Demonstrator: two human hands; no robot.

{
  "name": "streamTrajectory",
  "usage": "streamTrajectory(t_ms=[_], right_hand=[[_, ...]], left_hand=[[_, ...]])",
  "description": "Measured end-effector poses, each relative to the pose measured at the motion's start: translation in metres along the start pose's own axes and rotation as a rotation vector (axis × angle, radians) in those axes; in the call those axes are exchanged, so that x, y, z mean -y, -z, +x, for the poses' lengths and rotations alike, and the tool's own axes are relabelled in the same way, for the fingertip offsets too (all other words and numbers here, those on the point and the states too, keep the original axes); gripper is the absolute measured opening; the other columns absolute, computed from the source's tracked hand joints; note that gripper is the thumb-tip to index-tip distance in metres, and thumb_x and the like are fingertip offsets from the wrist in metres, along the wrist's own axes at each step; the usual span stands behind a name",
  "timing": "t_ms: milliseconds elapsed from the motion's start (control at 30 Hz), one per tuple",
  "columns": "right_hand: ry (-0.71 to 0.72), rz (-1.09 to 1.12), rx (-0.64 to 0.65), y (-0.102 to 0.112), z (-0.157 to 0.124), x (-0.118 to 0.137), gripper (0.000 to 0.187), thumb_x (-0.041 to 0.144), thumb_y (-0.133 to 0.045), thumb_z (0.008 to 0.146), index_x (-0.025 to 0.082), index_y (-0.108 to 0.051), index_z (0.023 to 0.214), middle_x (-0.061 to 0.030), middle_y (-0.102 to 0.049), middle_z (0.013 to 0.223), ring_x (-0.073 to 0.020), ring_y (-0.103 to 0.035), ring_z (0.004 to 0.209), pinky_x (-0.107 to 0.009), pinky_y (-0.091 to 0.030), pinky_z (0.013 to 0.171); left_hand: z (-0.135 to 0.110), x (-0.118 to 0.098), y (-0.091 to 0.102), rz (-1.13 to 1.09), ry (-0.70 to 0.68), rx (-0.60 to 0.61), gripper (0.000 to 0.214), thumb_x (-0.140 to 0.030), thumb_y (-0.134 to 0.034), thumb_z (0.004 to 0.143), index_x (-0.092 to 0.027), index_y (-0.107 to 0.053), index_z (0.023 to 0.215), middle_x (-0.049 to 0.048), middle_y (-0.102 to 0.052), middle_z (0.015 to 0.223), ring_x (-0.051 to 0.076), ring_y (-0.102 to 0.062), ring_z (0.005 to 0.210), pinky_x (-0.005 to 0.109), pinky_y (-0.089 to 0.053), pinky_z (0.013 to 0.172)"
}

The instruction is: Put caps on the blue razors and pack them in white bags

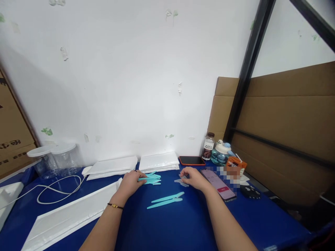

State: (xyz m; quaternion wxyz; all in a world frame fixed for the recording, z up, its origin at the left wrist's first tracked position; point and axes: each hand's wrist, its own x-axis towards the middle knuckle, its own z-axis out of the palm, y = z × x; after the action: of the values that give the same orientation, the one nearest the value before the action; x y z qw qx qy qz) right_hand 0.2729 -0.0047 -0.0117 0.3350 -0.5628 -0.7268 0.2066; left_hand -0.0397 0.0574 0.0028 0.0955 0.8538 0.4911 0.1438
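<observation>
My left hand (133,183) is at the left end of a small pile of turquoise eyebrow razors (153,178), its thumb and fingers closed on a handle there. My right hand (193,177) is curled over a few small clear plastic covers (180,181), with thumb and fingertips pinching at them. Exactly which cover it grips is partly hidden. Closer to me, two turquoise razors (166,201) lie side by side on the blue table (162,230), their pale ends pointing right.
White envelopes (159,161) are stacked at the wall, and a long one (70,216) lies left by a white cable (56,188). Clear jars (65,160) stand behind it. Right are phones (192,160), a brown-capped bottle (208,146), a cup (220,155) and an orange box (237,164).
</observation>
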Motion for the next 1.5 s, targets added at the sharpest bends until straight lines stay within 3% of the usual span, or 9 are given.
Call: streamTrajectory(t_ms=[167,300,433,567,933,1033,1167,1333,1500], right_hand=[[0.045,-0.147,0.231,-0.005,-0.006,0.014,0.013,0.034,-0.073,0.064,0.022,-0.069,0.070,0.0007,-0.057,0.078,-0.0170,-0.054,0.079,-0.032,-0.035,0.082],[0.077,-0.200,0.336,-0.015,-0.006,0.017,0.018,0.033,-0.078,0.058,0.022,-0.068,0.069,0.0019,-0.055,0.078,-0.0160,-0.053,0.077,-0.034,-0.032,0.085],[0.067,-0.123,0.296,-0.028,-0.002,0.017,0.014,0.027,-0.074,0.064,0.019,-0.064,0.071,0.0020,-0.057,0.072,-0.0133,-0.052,0.069,-0.027,-0.037,0.070],[-0.012,0.044,0.252,-0.031,0.000,0.020,0.009,0.024,-0.066,0.070,0.018,-0.061,0.074,0.0024,-0.057,0.063,-0.0112,-0.051,0.059,-0.020,-0.036,0.053],[-0.085,-0.115,-0.057,0.005,-0.003,0.004,0.011,0.023,-0.068,0.066,0.017,-0.065,0.074,-0.0021,-0.062,0.078,-0.0139,-0.054,0.068,-0.023,-0.040,0.060],[0.008,-0.077,0.134,-0.001,-0.007,0.017,0.018,0.032,-0.071,0.064,0.018,-0.068,0.074,-0.0015,-0.060,0.082,-0.0134,-0.054,0.072,-0.022,-0.040,0.061],[0.027,-0.093,0.509,-0.018,-0.010,0.030,0.030,0.039,-0.079,0.052,0.018,-0.069,0.071,0.0020,-0.057,0.068,-0.0107,-0.051,0.061,-0.019,-0.035,0.051],[-0.023,-0.079,0.516,-0.031,-0.009,0.033,0.020,0.033,-0.074,0.061,0.018,-0.065,0.071,0.0034,-0.056,0.062,-0.0083,-0.048,0.054,-0.018,-0.031,0.047],[-0.064,0.052,0.438,-0.030,-0.008,0.030,0.019,0.029,-0.072,0.063,0.017,-0.062,0.074,0.0034,-0.058,0.063,-0.0081,-0.049,0.052,-0.017,-0.034,0.046]], left_hand=[[-0.002,-0.018,-0.008,-0.050,-0.047,-0.049,0.029,-0.037,-0.061,0.072,-0.026,-0.065,0.098,0.0033,-0.063,0.102,0.022,-0.053,0.099,0.030,-0.037,0.085],[-0.006,-0.038,-0.021,-0.200,-0.223,0.058,0.022,-0.042,-0.059,0.075,-0.025,-0.067,0.086,0.0001,-0.065,0.090,0.017,-0.057,0.087,0.025,-0.039,0.075],[-0.007,-0.047,-0.031,-0.179,-0.297,0.148,0.020,-0.040,-0.057,0.077,-0.025,-0.069,0.084,-0.0004,-0.067,0.083,0.017,-0.058,0.080,0.024,-0.038,0.069],[-0.003,-0.042,-0.028,-0.140,-0.224,0.093,0.020,-0.037,-0.054,0.079,-0.024,-0.069,0.084,0.0013,-0.069,0.087,0.018,-0.059,0.083,0.024,-0.038,0.072],[-0.004,0.003,0.003,0.007,0.037,-0.044,0.023,-0.033,-0.059,0.072,-0.027,-0.068,0.093,0.0018,-0.066,0.096,0.021,-0.056,0.093,0.028,-0.038,0.078],[-0.007,-0.010,-0.001,-0.088,-0.018,-0.046,0.025,-0.037,-0.061,0.070,-0.024,-0.067,0.090,0.0026,-0.064,0.094,0.020,-0.056,0.090,0.027,-0.039,0.076],[-0.012,-0.032,-0.012,-0.289,-0.159,0.229,0.030,-0.046,-0.062,0.068,-0.021,-0.067,0.084,-0.0001,-0.063,0.081,0.014,-0.056,0.071,0.021,-0.038,0.059],[-0.014,-0.045,-0.026,-0.298,-0.235,0.393,0.022,-0.038,-0.063,0.067,-0.020,-0.067,0.078,-0.0021,-0.061,0.069,0.011,-0.050,0.059,0.019,-0.032,0.051],[-0.012,-0.046,-0.020,-0.193,-0.234,0.315,0.020,-0.034,-0.053,0.075,-0.019,-0.066,0.075,-0.0004,-0.062,0.067,0.012,-0.050,0.060,0.020,-0.030,0.052]])
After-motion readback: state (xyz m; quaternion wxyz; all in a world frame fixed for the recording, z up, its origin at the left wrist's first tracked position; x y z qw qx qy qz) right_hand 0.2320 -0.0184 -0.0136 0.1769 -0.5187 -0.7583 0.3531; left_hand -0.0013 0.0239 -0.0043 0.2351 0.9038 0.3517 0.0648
